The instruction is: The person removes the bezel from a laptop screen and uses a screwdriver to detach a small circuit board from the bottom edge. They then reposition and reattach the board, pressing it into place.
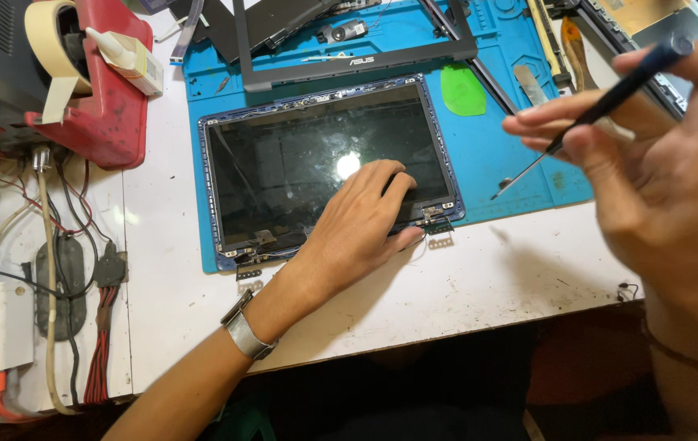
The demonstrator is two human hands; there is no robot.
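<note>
A laptop screen panel (316,155) in a blue lid lies face up on a blue work mat (496,155). My left hand (361,224) rests flat on the panel's lower right part, fingers next to the right hinge (439,216). My right hand (659,163) is raised above the mat's right edge and holds a dark-handled screwdriver (586,118), tip pointing down-left over the mat.
A black screen bezel (349,65) lies behind the panel. A green pry pick (462,90) and other tools sit on the mat. A red holder with tape roll and glue bottle (108,73) stands at the left, with cables (80,269) below it. White table edge runs along the front.
</note>
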